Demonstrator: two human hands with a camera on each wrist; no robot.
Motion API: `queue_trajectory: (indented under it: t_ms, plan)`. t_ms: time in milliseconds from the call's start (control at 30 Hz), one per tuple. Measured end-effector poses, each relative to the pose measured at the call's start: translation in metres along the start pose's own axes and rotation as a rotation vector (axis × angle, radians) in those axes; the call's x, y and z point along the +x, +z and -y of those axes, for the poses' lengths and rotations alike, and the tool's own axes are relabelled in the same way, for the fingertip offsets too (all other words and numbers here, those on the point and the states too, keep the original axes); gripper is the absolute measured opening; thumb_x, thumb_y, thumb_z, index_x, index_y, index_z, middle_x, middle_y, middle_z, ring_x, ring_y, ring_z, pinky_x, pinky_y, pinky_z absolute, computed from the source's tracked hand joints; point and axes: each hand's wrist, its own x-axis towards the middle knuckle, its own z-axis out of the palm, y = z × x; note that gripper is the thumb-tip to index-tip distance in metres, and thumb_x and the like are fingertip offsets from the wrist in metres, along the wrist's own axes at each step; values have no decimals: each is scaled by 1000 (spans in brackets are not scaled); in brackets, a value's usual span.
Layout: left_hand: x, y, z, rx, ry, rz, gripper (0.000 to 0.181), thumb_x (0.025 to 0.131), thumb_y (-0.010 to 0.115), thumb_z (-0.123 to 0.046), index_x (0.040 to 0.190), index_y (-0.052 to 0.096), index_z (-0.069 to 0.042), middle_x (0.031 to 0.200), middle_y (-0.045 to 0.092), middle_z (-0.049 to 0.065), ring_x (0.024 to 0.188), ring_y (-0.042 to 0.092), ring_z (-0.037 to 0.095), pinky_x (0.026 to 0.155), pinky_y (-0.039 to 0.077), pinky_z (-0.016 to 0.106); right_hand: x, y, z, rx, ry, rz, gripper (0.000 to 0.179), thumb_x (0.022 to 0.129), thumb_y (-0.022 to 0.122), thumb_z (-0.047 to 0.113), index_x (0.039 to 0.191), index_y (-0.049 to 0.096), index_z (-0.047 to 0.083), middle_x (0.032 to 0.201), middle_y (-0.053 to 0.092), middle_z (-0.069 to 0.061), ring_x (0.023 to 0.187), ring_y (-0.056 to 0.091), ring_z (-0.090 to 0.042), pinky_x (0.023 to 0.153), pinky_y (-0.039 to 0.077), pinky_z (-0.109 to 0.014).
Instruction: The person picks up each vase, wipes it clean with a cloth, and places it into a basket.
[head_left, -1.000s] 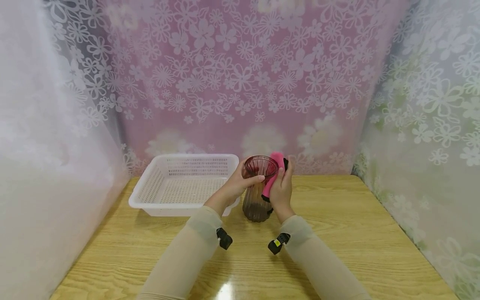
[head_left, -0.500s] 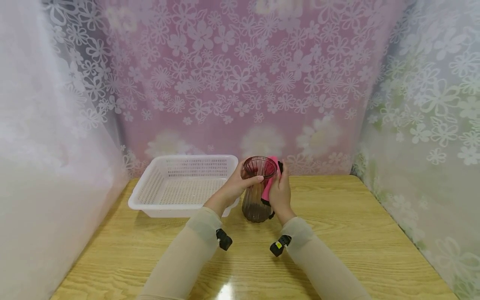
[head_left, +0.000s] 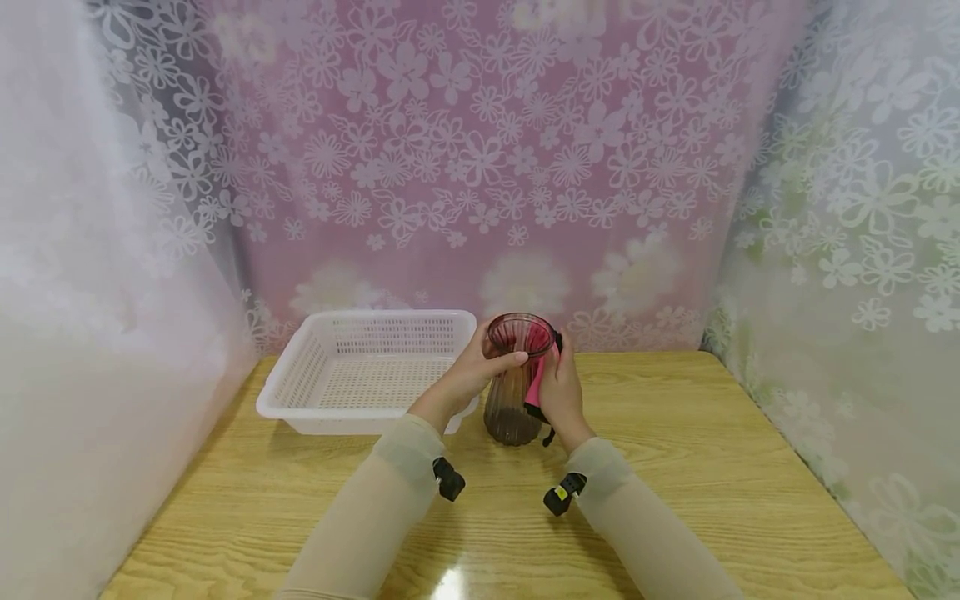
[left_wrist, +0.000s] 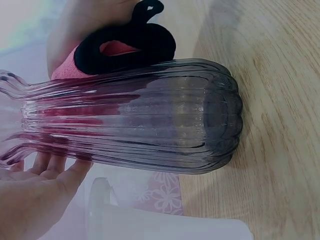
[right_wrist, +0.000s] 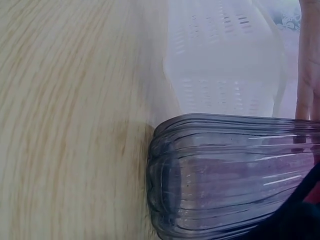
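A ribbed glass vase (head_left: pixel 512 412), purple-grey and see-through, stands upright on the table. My left hand (head_left: pixel 472 371) grips its neck from the left, thumb lying across the front below the rim. On the vase's right side my right hand (head_left: pixel 561 387) holds a pink cloth (head_left: pixel 535 392) with black edging against the glass. In the left wrist view the cloth's black trim (left_wrist: pixel 125 47) bends in a loop along the vase (left_wrist: pixel 135 115). The right wrist view has the vase's base (right_wrist: pixel 170 185) on the wood; most of the right hand is out of that view.
Left of the vase, a white perforated plastic basket (head_left: pixel 315 423) sits close by on the wooden table (head_left: pixel 675 467). Its handle end lies near my left hand. Floral curtains (head_left: pixel 480 167) enclose the back and both sides of the table.
My right hand and the pink cloth have slid slightly down and round the vase's right side, so less pink shows. The left hand and vase stay nearly still.
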Motion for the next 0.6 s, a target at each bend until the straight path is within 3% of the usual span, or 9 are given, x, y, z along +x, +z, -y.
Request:
queue_trajectory:
  t_ms: [200,600]
  plan:
    - [1,0,1,1,6,-6,86,92,73,-22,159,19,-27,148,50,8,131,50,24,94,47,43,-2,-1,-3,7,18,31,71,107,20,53,162,5,11,162,21,-24,141,33,-44,112,28,-61]
    - [-2,1,-3,8,-7,-9,87,92,74,-24,159,18,-29,150,47,8,132,48,24,96,46,46,-1,1,-13,-12,54,61,72,106,18,54,161,4,10,160,23,-26,140,34,-46,112,28,-62]
